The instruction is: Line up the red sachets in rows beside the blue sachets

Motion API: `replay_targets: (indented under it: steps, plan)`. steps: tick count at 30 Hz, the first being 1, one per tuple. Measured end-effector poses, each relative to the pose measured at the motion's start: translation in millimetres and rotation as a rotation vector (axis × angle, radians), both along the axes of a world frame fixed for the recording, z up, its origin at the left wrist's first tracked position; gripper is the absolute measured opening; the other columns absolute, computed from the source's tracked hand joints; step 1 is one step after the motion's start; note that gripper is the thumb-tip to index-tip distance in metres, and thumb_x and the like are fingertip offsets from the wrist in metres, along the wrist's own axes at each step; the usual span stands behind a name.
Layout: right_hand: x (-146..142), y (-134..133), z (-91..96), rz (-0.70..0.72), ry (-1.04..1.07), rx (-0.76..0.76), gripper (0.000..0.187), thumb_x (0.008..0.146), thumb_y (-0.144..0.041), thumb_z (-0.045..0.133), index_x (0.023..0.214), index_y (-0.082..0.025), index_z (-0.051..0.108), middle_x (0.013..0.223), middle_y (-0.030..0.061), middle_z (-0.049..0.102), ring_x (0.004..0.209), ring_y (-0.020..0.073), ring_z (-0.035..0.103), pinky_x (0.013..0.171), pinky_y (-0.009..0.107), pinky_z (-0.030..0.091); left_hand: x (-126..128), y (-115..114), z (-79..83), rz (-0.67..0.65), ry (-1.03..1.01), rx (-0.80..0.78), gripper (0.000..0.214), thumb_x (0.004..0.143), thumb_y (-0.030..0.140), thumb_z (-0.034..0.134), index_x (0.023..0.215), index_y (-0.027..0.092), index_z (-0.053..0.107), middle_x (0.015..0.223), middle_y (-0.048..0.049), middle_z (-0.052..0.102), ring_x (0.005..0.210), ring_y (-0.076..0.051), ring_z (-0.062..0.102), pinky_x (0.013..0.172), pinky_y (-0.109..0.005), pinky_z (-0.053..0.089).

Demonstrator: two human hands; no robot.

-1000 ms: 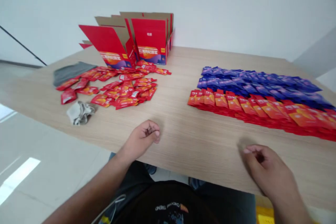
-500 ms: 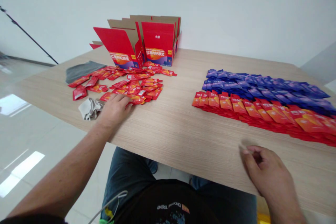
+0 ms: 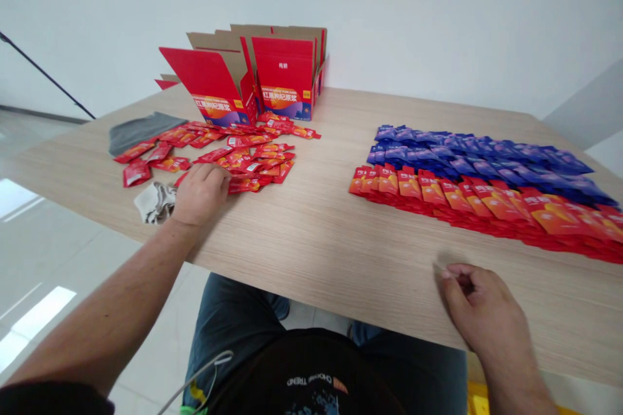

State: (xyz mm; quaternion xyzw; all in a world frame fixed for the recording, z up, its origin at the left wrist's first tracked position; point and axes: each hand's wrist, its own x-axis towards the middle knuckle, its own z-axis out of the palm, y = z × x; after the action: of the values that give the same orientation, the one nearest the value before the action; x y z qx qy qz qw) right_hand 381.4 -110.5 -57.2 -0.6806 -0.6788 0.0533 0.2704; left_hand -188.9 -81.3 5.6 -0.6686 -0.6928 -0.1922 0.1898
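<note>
well, the left hand (image 3: 200, 194) sits curled, knuckles up, at the near edge of a loose heap of red sachets (image 3: 253, 161), its fingers over them; whether it pinches one is hidden. the heap lies on a pale wood-grain worktop (image 3: 335, 240), and the print on the sachets is too small to read. just beside the left hand is a crumpled off-white cloth (image 3: 154, 202), and a flat dark grey cloth (image 3: 143, 133) lies at the heap's far left. behind the heap stands an open cardboard carton (image 3: 285, 74), red outside with its flaps up, its front panel printed 红黑枸杞原浆 above an orange and purple band; its inside can't be seen. the right hand (image 3: 479, 305) rests near the worktop's front edge, thumb and forefinger pressed together with nothing showing between them. beyond it lie overlapping rows of red-and-orange sachets (image 3: 467, 207), and directly behind those, touching them, rows of blue-purple sachets (image 3: 479, 159).
</note>
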Motion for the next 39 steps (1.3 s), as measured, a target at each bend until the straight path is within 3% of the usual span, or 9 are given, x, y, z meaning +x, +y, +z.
replay_targets:
  steps: [4,6,8,12,18,24,30,34,39]
  plan:
    - [2,-2,0.9,0.002,0.016,-0.005,0.042,0.090,-0.060,0.056,0.096,-0.022,0.073,0.087,0.0130,0.070,0.088,0.0341,0.067,0.086,0.049,0.055,19,-20,15.3,0.067,-0.261,0.099,0.021,0.103,0.031,0.053,0.105,0.015,0.065,0.107,-0.0081,0.069,0.109,-0.025,0.063,0.105,-0.042,0.050]
    - [3,-2,1.5,-0.011,0.046,-0.003,0.041,0.089,-0.058,0.057,0.097,-0.022,0.074,0.089,0.0135,0.071,0.089,0.0341,0.067,0.086,0.049,0.055,43,-30,17.4,0.088,-0.614,0.161,0.020,0.097,0.038,0.063,0.099,0.018,0.064,0.092,-0.0020,0.067,0.090,-0.020,0.063,0.092,-0.037,0.053]
    - [-2,-1,3.8,-0.046,0.130,-0.024,0.043,0.087,-0.059,0.059,0.098,-0.021,0.076,0.091,0.0135,0.074,0.088,0.0336,0.068,0.085,0.049,0.055,77,-39,13.7,-0.036,-1.134,0.115,0.023,0.090,0.042,0.071,0.086,0.021,0.060,0.074,0.0023,0.061,0.069,-0.016,0.059,0.073,-0.032,0.053]
    - [-47,-2,20.1,0.074,0.469,-0.223,0.044,0.089,-0.059,0.063,0.108,-0.023,0.079,0.093,0.0099,0.078,0.084,0.0294,0.070,0.079,0.044,0.056,158,-56,-6.4,-0.312,-2.013,-0.450,0.036,0.072,0.040,0.093,0.088,0.018,0.069,0.079,-0.0012,0.070,0.070,-0.015,0.066,0.073,-0.029,0.057]
    - [-132,-7,52.0,0.695,0.892,-0.453,0.028,0.097,-0.051,0.072,0.102,-0.024,0.076,0.096,0.0045,0.076,0.088,0.0213,0.068,0.084,0.036,0.054,232,-81,-30.8,-0.369,-2.421,-1.106,0.040,0.068,0.033,0.101,0.096,0.017,0.076,0.079,-0.0006,0.073,0.062,-0.010,0.067,0.062,-0.021,0.057]
    - [-137,-14,42.7,0.777,1.065,-0.522,0.044,0.093,-0.064,0.076,0.087,-0.023,0.062,0.083,-0.0003,0.062,0.076,0.0158,0.057,0.072,0.030,0.048,248,-82,-29.3,-0.306,-2.378,-1.246,0.043,0.064,0.036,0.104,0.093,0.018,0.078,0.069,0.0023,0.064,0.054,-0.006,0.057,0.054,-0.015,0.050]
    - [-104,-2,49.0,0.635,1.157,-0.482,0.045,0.097,-0.069,0.067,0.093,-0.025,0.057,0.068,-0.0060,0.050,0.052,0.0105,0.039,0.048,0.024,0.034,227,-70,-16.1,-0.399,-1.635,-0.885,0.040,0.078,0.060,0.086,0.092,0.023,0.077,0.075,-0.0022,0.069,0.065,-0.018,0.062,0.060,-0.029,0.054]
    - [-42,43,74.9,0.364,0.978,-0.337,0.048,0.089,-0.068,0.075,0.085,-0.027,0.050,0.055,-0.0098,0.044,0.044,0.0095,0.032,0.043,0.022,0.029,191,-61,-12.2,-0.308,-1.143,-0.625,0.039,0.077,0.065,0.078,0.080,0.027,0.076,0.071,-0.0029,0.070,0.069,-0.024,0.065,0.066,-0.033,0.053]
    - [27,122,108.9,0.056,0.653,-0.229,0.034,0.092,-0.049,0.071,0.080,-0.025,0.050,0.053,-0.0071,0.048,0.044,0.0106,0.039,0.043,0.021,0.027,172,-57,-18.7,-0.240,-1.071,-0.527,0.049,0.078,0.076,0.067,0.069,0.028,0.072,0.069,-0.0050,0.071,0.071,-0.027,0.066,0.070,-0.037,0.055]
